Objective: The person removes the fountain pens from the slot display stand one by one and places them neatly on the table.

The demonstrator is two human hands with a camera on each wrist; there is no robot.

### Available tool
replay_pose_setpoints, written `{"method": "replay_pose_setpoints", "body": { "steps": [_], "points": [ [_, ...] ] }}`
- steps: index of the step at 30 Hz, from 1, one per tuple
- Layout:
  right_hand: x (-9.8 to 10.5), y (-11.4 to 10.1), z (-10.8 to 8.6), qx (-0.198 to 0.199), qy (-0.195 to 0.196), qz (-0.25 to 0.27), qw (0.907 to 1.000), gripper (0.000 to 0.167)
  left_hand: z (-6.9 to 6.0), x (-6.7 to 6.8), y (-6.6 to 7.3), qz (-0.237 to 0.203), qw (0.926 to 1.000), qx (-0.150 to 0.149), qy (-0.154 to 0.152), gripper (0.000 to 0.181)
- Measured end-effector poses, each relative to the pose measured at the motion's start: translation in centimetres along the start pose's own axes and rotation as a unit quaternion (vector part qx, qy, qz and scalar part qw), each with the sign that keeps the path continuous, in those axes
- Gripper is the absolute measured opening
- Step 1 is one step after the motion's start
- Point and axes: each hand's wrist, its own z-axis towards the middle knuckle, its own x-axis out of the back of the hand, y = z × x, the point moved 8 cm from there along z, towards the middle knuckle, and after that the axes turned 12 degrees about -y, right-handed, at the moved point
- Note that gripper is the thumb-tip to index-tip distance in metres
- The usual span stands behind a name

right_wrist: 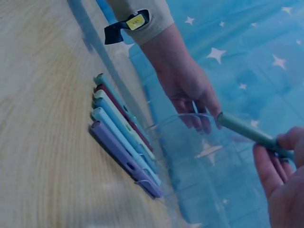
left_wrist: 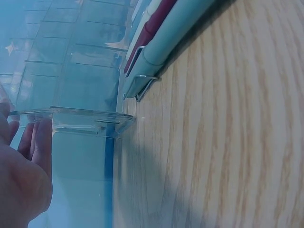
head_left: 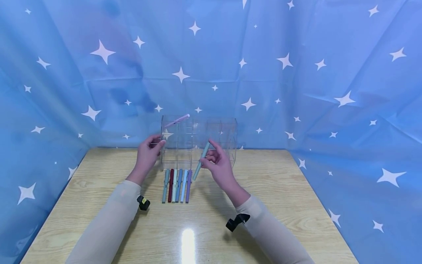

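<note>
A clear plastic organizer [head_left: 184,146] with several compartments stands at the back of the table. My left hand [head_left: 147,157] pinches its left side wall, thumb in front and fingers behind. Between the thumb and fingers of my right hand [head_left: 220,165] is a green pen [head_left: 205,149], held at a slant before the organizer. A lilac pen [head_left: 178,120] leans in the upper left compartment. Capped pens lie in a row below: green [head_left: 165,187], dark red [head_left: 170,186], pale green [right_wrist: 110,102], blue [head_left: 179,186], light blue [head_left: 184,187] and purple [right_wrist: 126,157].
The wooden table [head_left: 263,176] extends to both sides of the organizer and toward me. A blue curtain [head_left: 214,47] with white stars hangs right behind it and along both sides. Each sleeve carries a small black wrist camera [head_left: 238,222].
</note>
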Motion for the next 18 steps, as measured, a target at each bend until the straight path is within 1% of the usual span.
{"method": "replay_pose_setpoints", "body": {
  "steps": [4, 10, 18],
  "points": [
    [-0.3, 0.7, -0.6, -0.023, -0.005, -0.008, 0.9997, 0.076, 0.1, 0.0, -0.1, -0.001, 1.0000, 0.000, -0.004, 0.052],
    [-0.8, 1.9, -1.5, -0.056, -0.025, -0.021, 0.9979, 0.076, 0.1, 0.0, -0.1, -0.001, 1.0000, 0.001, 0.000, 0.051],
    [-1.2, 3.3, -2.2, -0.081, -0.037, -0.027, 0.9956, 0.074, 0.0, 0.1, -0.1, 0.010, 0.9999, 0.005, 0.001, 0.051]
  ]
}}
